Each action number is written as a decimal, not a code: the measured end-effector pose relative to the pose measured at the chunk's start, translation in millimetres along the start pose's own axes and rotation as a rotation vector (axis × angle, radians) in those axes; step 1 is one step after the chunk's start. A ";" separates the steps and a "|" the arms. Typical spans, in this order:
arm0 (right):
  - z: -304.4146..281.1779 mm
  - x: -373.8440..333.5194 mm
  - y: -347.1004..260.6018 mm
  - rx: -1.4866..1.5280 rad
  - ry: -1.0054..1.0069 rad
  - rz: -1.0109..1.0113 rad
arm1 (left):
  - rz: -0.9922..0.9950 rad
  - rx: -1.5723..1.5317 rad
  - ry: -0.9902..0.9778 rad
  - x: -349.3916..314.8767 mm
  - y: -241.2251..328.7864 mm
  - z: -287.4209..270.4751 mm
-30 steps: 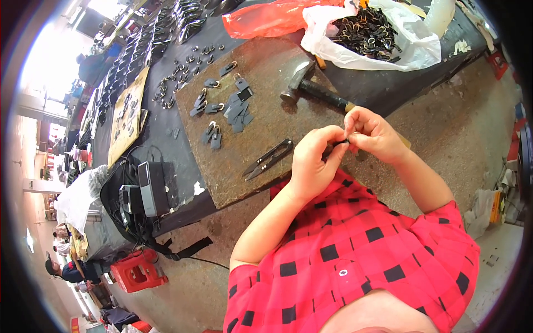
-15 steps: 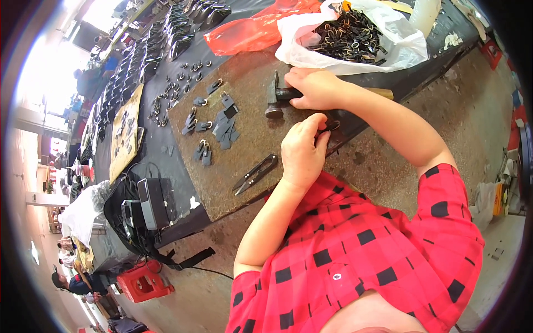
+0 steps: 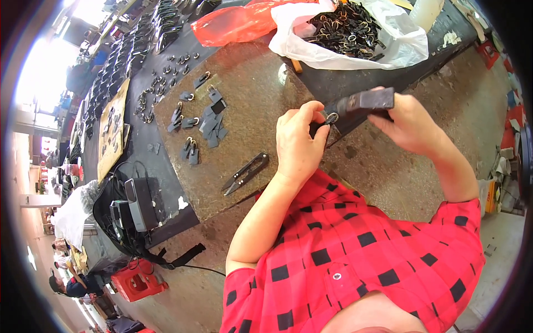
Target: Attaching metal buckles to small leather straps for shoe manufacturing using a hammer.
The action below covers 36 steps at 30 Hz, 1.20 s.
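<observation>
In my right hand (image 3: 408,119) is a hammer (image 3: 371,101), raised off the board with its dark head toward me. My left hand (image 3: 300,139) pinches a small black strap tab with a metal ring (image 3: 327,123) at the board's right edge, the ring poking out past the fingers. Most of the tab is hidden by the fingers. To the left of this hand, black thread snips (image 3: 246,173) lie on the worn brown board (image 3: 244,111). Farther left is a small pile of flat black tabs (image 3: 212,123), with several ringed tabs (image 3: 190,150) around it.
A white plastic bag (image 3: 294,47) full of black ringed pieces (image 3: 347,33) stands at the far side, beside a red plastic bag (image 3: 233,25). A black backpack (image 3: 111,213) with a device rests at the left table edge. A red stool (image 3: 139,280) is on the floor.
My right hand has lifted the hammer off the board and swung it to the right. My left hand still holds the ringed tab at nearly the same place. The view has shifted slightly.
</observation>
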State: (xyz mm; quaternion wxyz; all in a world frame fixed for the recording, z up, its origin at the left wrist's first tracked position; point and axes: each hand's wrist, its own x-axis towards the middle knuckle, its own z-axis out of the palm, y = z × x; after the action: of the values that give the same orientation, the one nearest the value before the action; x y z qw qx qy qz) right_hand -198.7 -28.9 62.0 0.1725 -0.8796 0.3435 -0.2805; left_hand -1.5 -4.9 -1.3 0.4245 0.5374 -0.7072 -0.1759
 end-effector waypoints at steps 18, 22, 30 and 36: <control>15.1 20.7 -13.5 -0.469 -0.373 -0.004 | -0.153 -0.214 -0.059 9.0 -1.1 1.1; 8.3 31.1 -8.7 -0.491 -0.474 -0.017 | -0.142 -0.170 -0.019 2.1 -1.9 2.2; 13.0 16.1 -7.4 -0.435 -0.380 0.012 | -0.135 -0.199 -0.024 2.8 -1.2 1.4; 13.1 23.6 -4.1 -0.462 -0.431 -0.033 | -0.121 -0.153 -0.027 3.0 -2.8 2.8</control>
State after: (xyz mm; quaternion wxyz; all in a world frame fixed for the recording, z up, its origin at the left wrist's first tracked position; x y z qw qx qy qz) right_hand -174.2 -41.1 62.7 0.0322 -0.9400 0.3396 -0.0050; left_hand -2.1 -9.2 -3.6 0.4433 0.5427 -0.6635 -0.2622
